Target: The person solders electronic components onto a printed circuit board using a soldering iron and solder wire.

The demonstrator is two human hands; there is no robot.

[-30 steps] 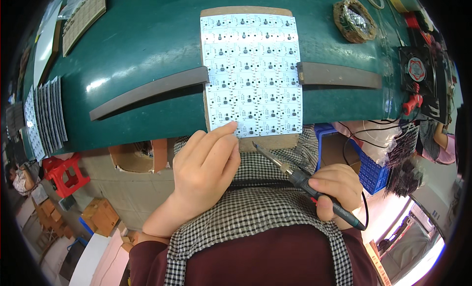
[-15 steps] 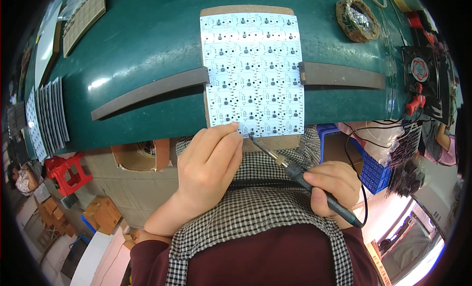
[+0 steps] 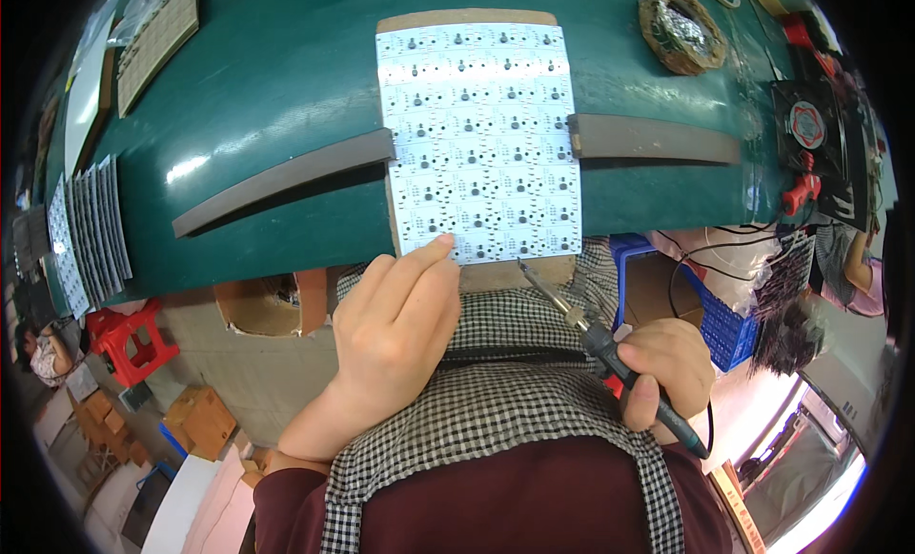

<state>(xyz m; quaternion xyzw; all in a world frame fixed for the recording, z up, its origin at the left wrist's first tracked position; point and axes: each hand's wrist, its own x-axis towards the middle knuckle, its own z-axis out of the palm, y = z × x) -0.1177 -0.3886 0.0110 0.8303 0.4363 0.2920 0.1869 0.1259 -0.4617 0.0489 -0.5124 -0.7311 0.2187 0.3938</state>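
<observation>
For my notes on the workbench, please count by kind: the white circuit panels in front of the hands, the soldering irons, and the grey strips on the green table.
White circuit panel: 1
Soldering iron, held in the right hand: 1
Grey strips: 2
Total: 4

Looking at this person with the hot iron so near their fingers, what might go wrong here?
The thin metal tip of the black-handled soldering iron in the right hand sits close to the left hand, whose fingertip presses the white panel of small circuit boards: a burn seems possible. The panel hangs over the green table's edge, so it may shift. The iron's cord could snag.
</observation>
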